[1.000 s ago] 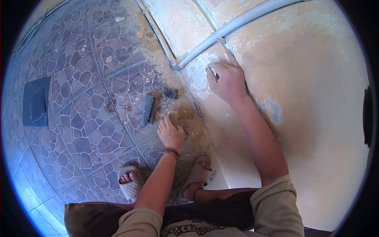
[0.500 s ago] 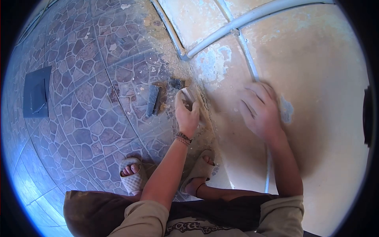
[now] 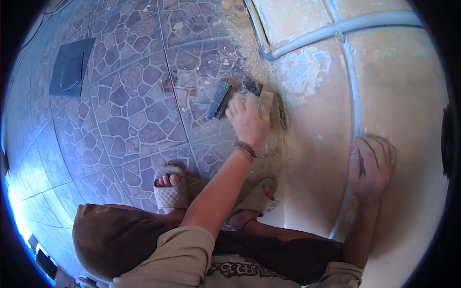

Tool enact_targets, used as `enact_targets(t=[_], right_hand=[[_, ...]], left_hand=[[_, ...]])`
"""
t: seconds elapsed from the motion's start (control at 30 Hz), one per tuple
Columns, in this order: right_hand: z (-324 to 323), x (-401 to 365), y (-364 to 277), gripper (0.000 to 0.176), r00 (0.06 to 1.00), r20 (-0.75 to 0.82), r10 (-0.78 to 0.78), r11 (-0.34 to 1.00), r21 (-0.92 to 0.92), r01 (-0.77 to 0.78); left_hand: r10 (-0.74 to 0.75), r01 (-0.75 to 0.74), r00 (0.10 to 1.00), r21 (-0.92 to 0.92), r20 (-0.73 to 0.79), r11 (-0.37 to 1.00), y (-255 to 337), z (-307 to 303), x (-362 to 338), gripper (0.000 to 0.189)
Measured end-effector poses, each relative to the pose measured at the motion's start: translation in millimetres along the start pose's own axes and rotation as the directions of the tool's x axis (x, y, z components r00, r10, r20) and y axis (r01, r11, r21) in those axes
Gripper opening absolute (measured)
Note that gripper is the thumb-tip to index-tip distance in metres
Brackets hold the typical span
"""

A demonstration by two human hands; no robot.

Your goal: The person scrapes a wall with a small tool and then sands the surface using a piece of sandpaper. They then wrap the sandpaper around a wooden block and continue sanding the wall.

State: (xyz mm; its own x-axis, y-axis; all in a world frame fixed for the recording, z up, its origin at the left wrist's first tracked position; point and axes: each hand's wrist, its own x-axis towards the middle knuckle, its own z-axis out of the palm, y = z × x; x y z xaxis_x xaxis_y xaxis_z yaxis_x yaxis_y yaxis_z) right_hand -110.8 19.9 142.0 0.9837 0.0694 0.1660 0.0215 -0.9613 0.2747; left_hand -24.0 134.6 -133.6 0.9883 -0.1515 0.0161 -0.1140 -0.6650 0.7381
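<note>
My left hand (image 3: 249,122) reaches down to the floor by the foot of the wall, fingers apart and slightly blurred. Its fingertips are between a dark, rough-edged block (image 3: 220,100) and a pale flat block (image 3: 265,102); the thumb is close to the pale one. Just beyond the fingers lies a smaller dark piece (image 3: 252,85). My right hand (image 3: 373,165) rests on the wall (image 3: 312,163) with bent fingers, its thumb spread along the thin vertical pipe (image 3: 354,96). Nothing shows in it, though the palm is hidden.
A thicker pale pipe (image 3: 345,26) crosses the wall above. Paint peels in a patch (image 3: 305,72), and crumbs litter the floor edge. A dark square plate (image 3: 72,67) lies on the stone-patterned tiles (image 3: 129,105). My sandalled feet (image 3: 170,187) are close by.
The view has swung so the scene shifts right. My left hand has come off the pale block, its fingers moving toward the dark blocks. My right hand has slid lower along the wall.
</note>
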Motion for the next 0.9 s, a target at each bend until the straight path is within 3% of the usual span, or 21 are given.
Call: enact_targets(t=[0.1,0.17,0.3,0.4,0.43,0.5,0.6,0.7,0.73,0.83,0.9], right_hand=[[-1,2,-1,0.016,1.000,0.002,0.023,1.000,0.013,-0.023],[-2,1,-1,0.015,1.000,-0.008,0.009,1.000,0.021,-0.009],[-3,0,0,0.016,0.999,0.033,0.015,0.999,0.029,-0.016],[-7,-1,0,0.017,0.998,0.058,0.014,0.995,0.102,-0.019],[-10,-1,0,0.018,0.996,0.077,0.053,0.985,0.160,-0.065],[-16,-3,-5,0.018,0.986,0.119,0.117,0.945,0.292,-0.147],[-18,-4,-4,0.020,0.980,0.138,0.144,0.933,0.311,-0.181],[-18,-3,-5,0.022,0.976,0.178,0.129,0.935,0.305,-0.179],[-18,-3,-4,0.023,0.976,0.183,0.120,0.940,0.296,-0.171],[-16,-4,-4,0.025,0.974,0.202,0.104,0.946,0.282,-0.159],[-13,-6,-4,0.025,0.970,0.216,0.111,0.943,0.286,-0.171]], left_hand=[[-0.029,0.088,0.976,0.272,-0.215,0.958,-29,-16,24,0.053],[-0.215,0.194,0.976,0.334,0.029,0.923,-52,-27,36,0.050],[-0.165,0.169,0.985,-0.101,0.048,0.980,-53,-34,41,0.053],[0.006,0.032,0.990,-0.258,0.142,0.966,-31,-21,35,0.051],[-0.026,0.078,0.985,-0.305,0.171,0.949,-20,-18,31,0.051],[-0.098,0.179,0.970,-0.376,0.225,0.909,8,-17,16,0.050],[-0.168,0.303,0.922,-0.377,0.349,0.875,44,-21,11,0.048],[-0.146,0.282,0.939,-0.456,0.311,0.844,69,-3,12,0.048],[-0.145,0.337,0.906,-0.470,0.398,0.816,75,-1,16,0.049],[-0.147,0.303,0.938,-0.537,0.313,0.787,83,21,14,0.045],[-0.147,0.408,0.909,-0.763,0.390,0.501,76,34,11,0.044]])
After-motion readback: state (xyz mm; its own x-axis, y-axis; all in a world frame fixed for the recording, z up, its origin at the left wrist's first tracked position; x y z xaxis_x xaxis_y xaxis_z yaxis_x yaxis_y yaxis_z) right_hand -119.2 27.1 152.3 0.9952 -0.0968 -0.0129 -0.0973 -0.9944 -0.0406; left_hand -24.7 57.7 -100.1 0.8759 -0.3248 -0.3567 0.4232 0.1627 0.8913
